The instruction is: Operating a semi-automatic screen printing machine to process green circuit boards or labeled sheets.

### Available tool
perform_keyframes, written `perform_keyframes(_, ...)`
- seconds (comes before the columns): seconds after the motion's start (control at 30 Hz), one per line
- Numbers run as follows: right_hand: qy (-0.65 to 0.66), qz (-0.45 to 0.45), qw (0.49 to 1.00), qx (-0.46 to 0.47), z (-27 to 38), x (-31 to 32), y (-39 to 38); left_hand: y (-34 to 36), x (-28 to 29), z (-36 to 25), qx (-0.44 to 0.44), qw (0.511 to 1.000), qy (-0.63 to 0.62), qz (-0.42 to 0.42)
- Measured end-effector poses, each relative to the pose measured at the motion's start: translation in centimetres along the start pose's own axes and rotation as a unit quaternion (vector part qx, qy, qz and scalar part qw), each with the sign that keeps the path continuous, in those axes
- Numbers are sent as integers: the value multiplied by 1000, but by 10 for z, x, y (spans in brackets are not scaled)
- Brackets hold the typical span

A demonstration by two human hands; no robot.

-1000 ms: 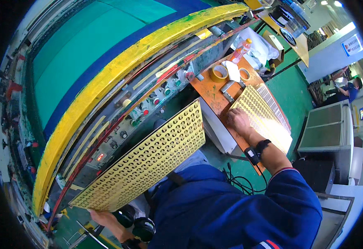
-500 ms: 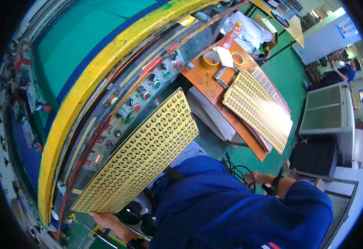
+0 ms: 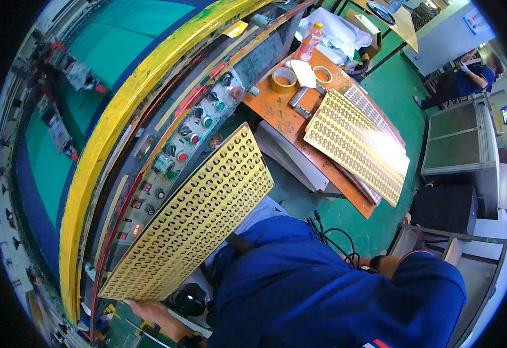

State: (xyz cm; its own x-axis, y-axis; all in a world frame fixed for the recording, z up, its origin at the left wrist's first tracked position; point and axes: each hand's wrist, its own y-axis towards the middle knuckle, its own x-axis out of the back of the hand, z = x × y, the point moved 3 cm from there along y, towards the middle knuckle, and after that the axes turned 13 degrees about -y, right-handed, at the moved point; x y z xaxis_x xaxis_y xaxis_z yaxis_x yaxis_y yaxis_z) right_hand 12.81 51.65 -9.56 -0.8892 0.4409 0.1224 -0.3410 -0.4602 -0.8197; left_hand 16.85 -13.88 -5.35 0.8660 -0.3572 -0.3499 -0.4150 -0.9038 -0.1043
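Note:
A large yellow panel (image 3: 189,223), covered in rows of dark curved marks, tilts up between my body and the machine's control panel. My left hand (image 3: 152,311) grips its lower edge, with the fingers partly hidden beneath it. My right arm is bent at my side. Of my right hand (image 3: 351,260) only a sliver shows next to black cables (image 3: 336,235), so its fingers cannot be made out. Similar yellow panels (image 3: 346,145) lie stacked on an orange-brown table (image 3: 268,107), out of reach of both hands.
The machine's curved yellow frame (image 3: 91,168) runs along the left, with knobs and buttons (image 3: 187,139) beside it. Tape rolls (image 3: 283,81), a bottle (image 3: 310,42) and a metal tool (image 3: 303,102) sit on the table. Another person (image 3: 477,78) is at far right.
My right hand has dropped lower and is now mostly hidden beside my body. The machine's clamp-like arms at the far left have shifted right in view. The panel stays in my left hand.

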Motion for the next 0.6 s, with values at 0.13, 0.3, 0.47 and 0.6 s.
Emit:
perform_keyframes(0.13, 3, 3, 1000, -4, -2, 2, 2, -6, -4, 0, 7, 1000, -20, 3)
perform_keyframes(0.3, 9, 5, 1000, -6, -6, 1, 3, -7, 1, 2, 18, 999, -28, -7)
perform_keyframes(0.47, 10, 4, 1000, -11, -6, 1, 4, -9, -6, 2, 15, 999, -23, -23)
perform_keyframes(0.6, 6, 8, 1000, -15, -5, 7, 6, 0, 12, 9, 27, 998, -49, -23)
